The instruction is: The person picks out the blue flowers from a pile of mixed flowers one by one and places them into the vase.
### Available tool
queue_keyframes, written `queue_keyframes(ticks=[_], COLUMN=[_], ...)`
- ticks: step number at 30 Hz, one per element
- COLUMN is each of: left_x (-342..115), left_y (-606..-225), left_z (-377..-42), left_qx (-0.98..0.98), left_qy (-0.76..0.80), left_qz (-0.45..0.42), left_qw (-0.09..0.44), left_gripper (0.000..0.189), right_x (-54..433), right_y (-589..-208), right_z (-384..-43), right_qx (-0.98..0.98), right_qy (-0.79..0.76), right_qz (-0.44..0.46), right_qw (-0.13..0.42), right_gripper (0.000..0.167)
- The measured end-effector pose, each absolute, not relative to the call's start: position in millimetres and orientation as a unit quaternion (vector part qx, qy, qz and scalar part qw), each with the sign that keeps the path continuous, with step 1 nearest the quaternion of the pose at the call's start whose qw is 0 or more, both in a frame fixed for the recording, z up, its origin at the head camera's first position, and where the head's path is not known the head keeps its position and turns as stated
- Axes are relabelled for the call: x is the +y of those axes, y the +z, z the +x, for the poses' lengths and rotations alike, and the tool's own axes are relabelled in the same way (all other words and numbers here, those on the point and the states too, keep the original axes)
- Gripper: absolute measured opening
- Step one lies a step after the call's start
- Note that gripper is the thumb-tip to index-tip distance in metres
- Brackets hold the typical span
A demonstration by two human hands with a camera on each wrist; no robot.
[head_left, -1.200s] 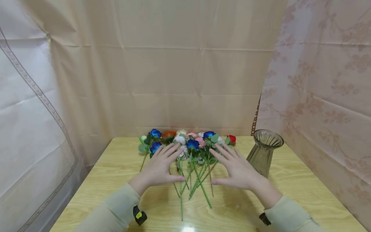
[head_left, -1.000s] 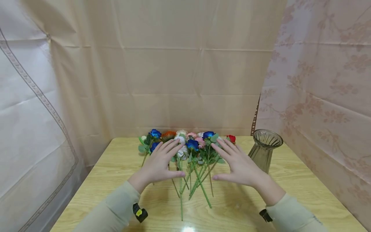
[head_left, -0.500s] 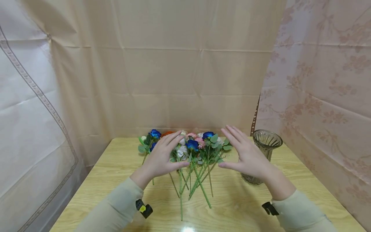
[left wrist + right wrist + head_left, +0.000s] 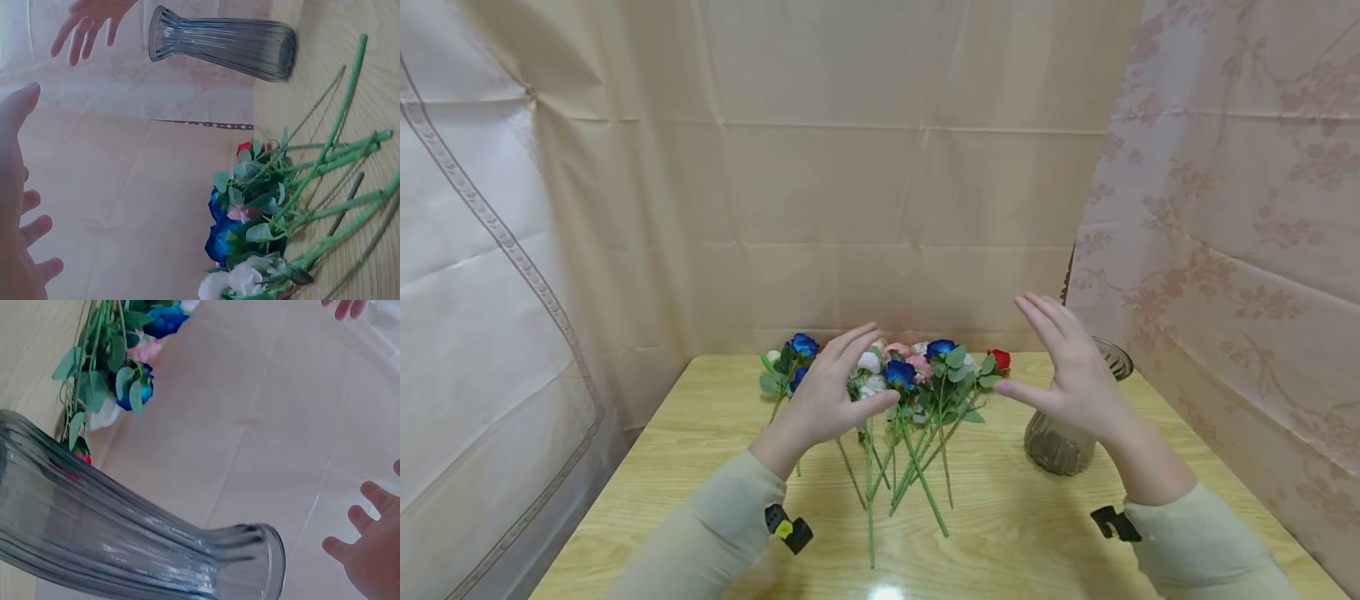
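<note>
Tabletop (image 4: 700,433) of pale wood fills the lower part of the head view, backed by a creased beige curtain (image 4: 887,208). White cloth (image 4: 467,333) with a braided stripe hangs along the left edge of the frame; pink floral cloth (image 4: 1240,275) hangs on the right. Flowers (image 4: 900,375) in blue, white and pink lie heaped at lower centre, with leaves among them and a red bloom (image 4: 1000,359) at the right end of the heap. Their green stems (image 4: 928,483) point toward the bottom of the frame, several crossing.

Ribbed glass vase (image 4: 1058,450) stands on the wood at lower right, its middle hidden behind the right hand (image 4: 1075,387); only the base and part of the rim show there. The left hand (image 4: 827,392) blocks some blooms on the left side of the heap. In the right wrist view the vase looms large at lower left, with the flowers beyond it at upper left.

Both hands are raised above the wood, fingers extended and thumbs spread inward, holding nothing. The left is in front of the flowers, the right in front of the vase. Pale green sleeves (image 4: 722,517) reach in from the bottom corners, a small black device (image 4: 790,529) at each wrist.
</note>
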State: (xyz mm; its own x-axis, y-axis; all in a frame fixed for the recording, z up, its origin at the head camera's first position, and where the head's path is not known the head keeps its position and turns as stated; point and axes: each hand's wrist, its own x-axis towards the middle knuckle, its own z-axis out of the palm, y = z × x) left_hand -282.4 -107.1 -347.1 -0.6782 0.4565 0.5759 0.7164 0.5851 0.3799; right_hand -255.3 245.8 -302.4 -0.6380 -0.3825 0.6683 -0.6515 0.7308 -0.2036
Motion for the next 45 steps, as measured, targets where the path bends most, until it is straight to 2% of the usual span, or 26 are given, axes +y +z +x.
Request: queue_keyframes(ticks=[5,24,32,45], left_x=[-100,-74,-59,-40], left_y=[-344,-351,-357,-370], left_z=[-283,-288,-290,-296], left_qx=[-0.850,-0.840,-0.843,-0.845], left_qy=[-0.330,-0.393,-0.387,-0.387], left_qz=[-0.348,-0.326,-0.328,-0.333], left_qw=[0.216,0.182,0.180,0.158], left_gripper=[0.082,0.086,0.090,0.088], right_x=[255,295,319,342], right_y=[-295,-291,-299,-321], right_z=[-257,-258,-257,-262], right_qx=[-0.872,-0.875,-0.887,-0.881], right_qy=[0.238,0.327,0.337,0.385], right_qz=[0.284,0.203,0.154,0.145], right_qw=[0.321,0.295,0.274,0.234], right_gripper=[0.106,0.114,0.116,0.117])
